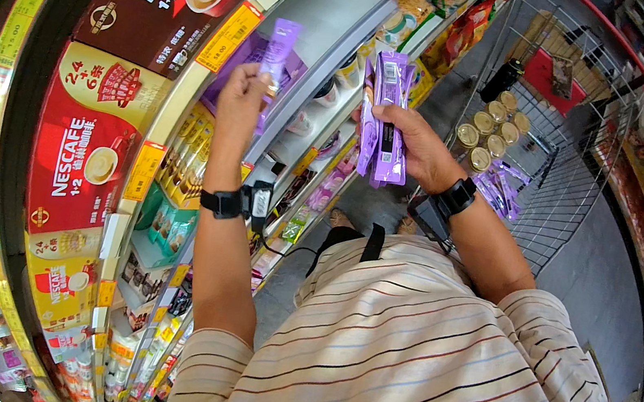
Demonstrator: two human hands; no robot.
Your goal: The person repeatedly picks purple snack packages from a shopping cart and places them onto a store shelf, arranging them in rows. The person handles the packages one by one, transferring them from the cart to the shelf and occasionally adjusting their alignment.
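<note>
Between the fingertips of my left hand is one purple stick sachet, held upright above the shelf's front edge. Just behind it on the shelf lies a purple carton, partly hidden by the hand and sachet. My right hand grips a small bundle of purple stick sachets, with the thumb across the front. The bundle hangs in the air between the shelving and the cart. More loose purple sachets lie in the cart, next to several gold-lidded jars.
A wire shopping cart stands to my right, holding a dark bottle and some cardboard. On the left, shelves carry Nescafe boxes and yellow stick packs. Price tags line the shelf edges. Grey floor shows beyond the cart.
</note>
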